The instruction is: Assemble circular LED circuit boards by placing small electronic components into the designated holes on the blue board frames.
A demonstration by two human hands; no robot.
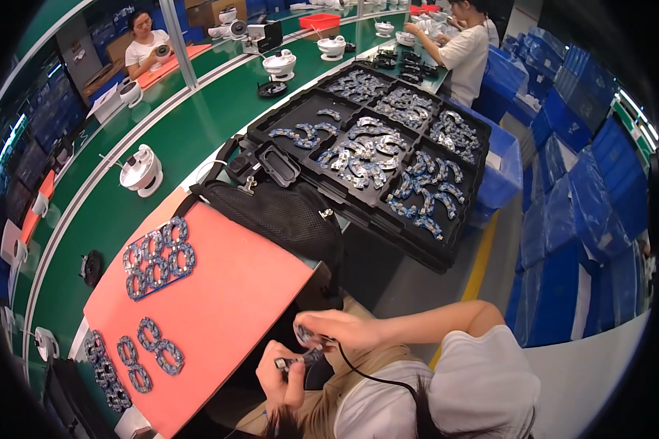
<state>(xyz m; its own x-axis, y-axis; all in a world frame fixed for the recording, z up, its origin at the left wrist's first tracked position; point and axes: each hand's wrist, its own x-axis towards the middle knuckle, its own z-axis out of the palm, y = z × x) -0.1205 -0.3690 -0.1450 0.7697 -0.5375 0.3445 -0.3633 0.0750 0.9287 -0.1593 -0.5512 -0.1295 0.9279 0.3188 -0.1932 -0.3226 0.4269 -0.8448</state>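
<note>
In front of my lap, beside the mat's near edge, both hands are closed. My left hand (277, 382) pinches a small circuit board (315, 356) between thumb and fingers. Just above and to the right, my right hand (344, 329) grips another circuit board piece (302, 334). Whether the two pieces are joined, I cannot tell, since fingers hide part of them. On the pink mat (234, 293) to the left lie a joined panel of ring-shaped circuit boards (159, 262), two loose figure-eight boards (161, 347) and a row of further boards (108, 377) at the mat's left edge.
A black compartment tray (293, 121) with many curved boards stands beyond a black mesh bag (271, 212). White round devices (140, 172) sit along the green conveyor (80, 212). Blue bins (578, 212) are stacked at right. Other people (467, 55) work farther off. A black cable (359, 369) crosses my right wrist.
</note>
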